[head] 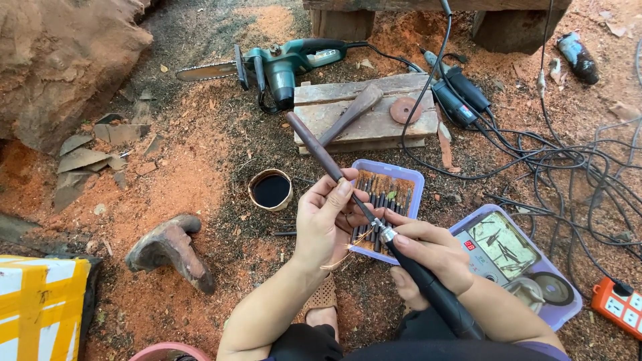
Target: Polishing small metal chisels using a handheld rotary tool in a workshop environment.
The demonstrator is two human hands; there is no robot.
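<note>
Between the two hands, low in the middle of the view, a long brown rod (319, 148) meets the metal nose of a black rotary handpiece (428, 287). The left hand (326, 224) is closed around the rod's lower part, thumb and fingers pinching it, and the rod slants up and away to the left over the ground. The right hand (431, 251) wraps the handpiece like a pen, fingers tight near its silver collet, the body running back toward the person's lap.

Just behind the hands lies a small lilac tray (388, 168) filled with dark burrs. To the right sits a larger lilac tray (560, 314) holding a control box (496, 249) and grinding discs. A round tin (271, 190) of dark liquid stands left of the small tray, on sawdust.

Farther off, a wooden block (364, 113) carries a mallet (351, 113) and a rusty disc (405, 109). A teal chainsaw (281, 63) lies beyond it, black cables (568, 160) tangle at right, and an orange power strip (618, 306) sits at the right edge. A carved wood piece (170, 251) rests at left.
</note>
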